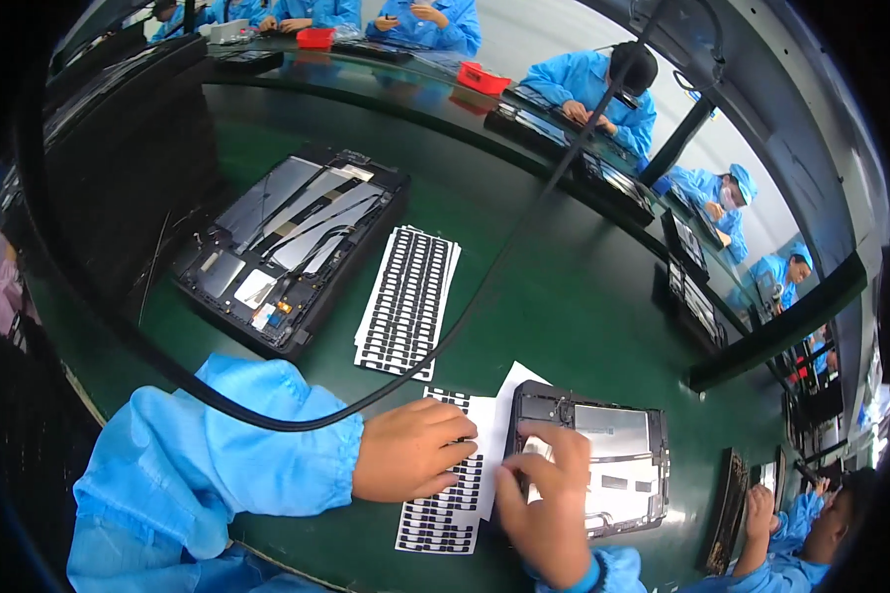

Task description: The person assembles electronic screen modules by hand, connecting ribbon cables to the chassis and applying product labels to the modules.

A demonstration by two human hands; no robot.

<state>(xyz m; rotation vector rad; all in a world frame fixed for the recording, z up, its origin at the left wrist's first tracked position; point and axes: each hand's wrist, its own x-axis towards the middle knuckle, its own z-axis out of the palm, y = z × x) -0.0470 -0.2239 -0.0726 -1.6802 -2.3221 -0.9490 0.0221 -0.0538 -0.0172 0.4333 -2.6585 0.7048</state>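
My left hand [415, 450] lies with its fingers stretched over a white sheet with rows of small black adhesive pieces [440, 534]. Just right of it, my right hand [552, 499] is over the left edge of an opened tablet-like device [613, 445] with silver panels inside. Thumb and forefinger of that hand are bent toward each other, close to the sheet and the device's edge. Whatever they pinch, if anything, is too small to make out. Plain white paper [504, 395] sticks out between the sheet and the device.
A stack of similar sheets [405, 301] lies farther off on the green table [524, 306]. Left of it, another opened device [297, 247] rests on a black stack. A black cable [475, 306] arcs across the view. Co-workers in blue [603, 89] sit along the far and right sides.
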